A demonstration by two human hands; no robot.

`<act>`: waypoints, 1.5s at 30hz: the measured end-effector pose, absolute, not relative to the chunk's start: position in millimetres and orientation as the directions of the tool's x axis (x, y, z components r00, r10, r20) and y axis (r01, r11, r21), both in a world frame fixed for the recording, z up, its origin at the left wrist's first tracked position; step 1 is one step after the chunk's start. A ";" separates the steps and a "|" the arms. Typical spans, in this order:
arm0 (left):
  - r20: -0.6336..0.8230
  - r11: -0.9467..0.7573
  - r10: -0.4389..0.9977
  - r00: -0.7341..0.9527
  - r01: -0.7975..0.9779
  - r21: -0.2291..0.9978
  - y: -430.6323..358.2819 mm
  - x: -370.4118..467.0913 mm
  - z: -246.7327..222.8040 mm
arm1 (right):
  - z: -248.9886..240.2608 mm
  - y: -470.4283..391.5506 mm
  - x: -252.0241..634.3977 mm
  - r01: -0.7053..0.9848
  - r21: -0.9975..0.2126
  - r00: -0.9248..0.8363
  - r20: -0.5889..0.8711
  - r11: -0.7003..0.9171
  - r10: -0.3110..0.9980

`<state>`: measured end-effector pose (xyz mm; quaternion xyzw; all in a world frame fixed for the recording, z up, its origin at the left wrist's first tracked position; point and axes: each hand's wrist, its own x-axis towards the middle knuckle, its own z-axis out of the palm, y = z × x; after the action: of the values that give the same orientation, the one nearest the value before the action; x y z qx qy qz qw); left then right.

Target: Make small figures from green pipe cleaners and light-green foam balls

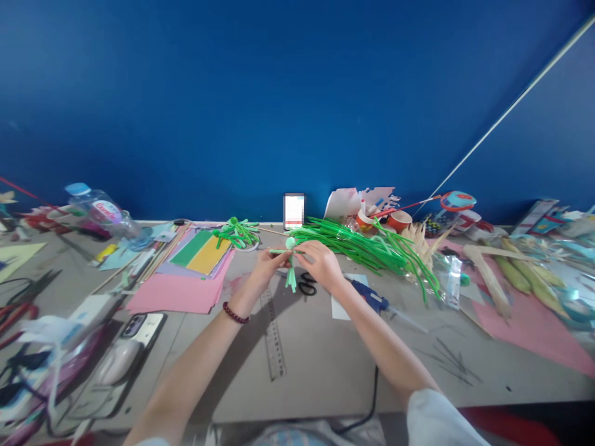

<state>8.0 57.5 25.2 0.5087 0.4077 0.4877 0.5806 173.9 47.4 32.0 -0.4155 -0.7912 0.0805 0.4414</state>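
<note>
In the middle of the head view, a small light-green figure (290, 277) hangs upright above the table. It has a round pale-green ball on top, strips spread to both sides and strips hanging down, and looks like it is made of pipe cleaners. My left hand (266, 266), below a beaded bracelet, pinches its left side. On its right side the fingers of my right hand (321, 263) close in a pinch. Some fingertips are blurred. Just behind and below the figure lie black-handled scissors (307, 285). A clear ruler (273, 341) rests on the table nearer to me.
Green pipe cleaners (353, 246) are heaped behind my right hand, and a blue glue gun (370, 296) lies by my right forearm. Coloured paper (181, 292) is stacked at left, near a plastic bottle (100, 207) and a phone (147, 322). A blue wall (279, 111) rises behind.
</note>
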 end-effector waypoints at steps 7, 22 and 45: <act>-0.018 0.059 0.981 0.195 -0.206 0.977 61.3 6.1 20.6 | 24.8 45.4 170.0 0.643 -0.421 -0.266 0.660 0.639 0.703; 0.267 -0.260 0.939 0.218 -0.060 0.964 58.4 1.3 32.8 | 30.9 50.0 168.0 0.337 -0.865 -0.102 0.359 0.371 0.928; 0.063 -0.024 0.976 0.210 -0.182 0.983 57.5 3.1 28.3 | 36.5 43.2 174.0 0.575 -0.487 -0.268 0.648 0.658 0.713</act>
<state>3.1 57.5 28.3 0.5154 0.3852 0.4966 0.5825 174.0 43.2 36.5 -0.4063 -0.7924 0.0774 0.4483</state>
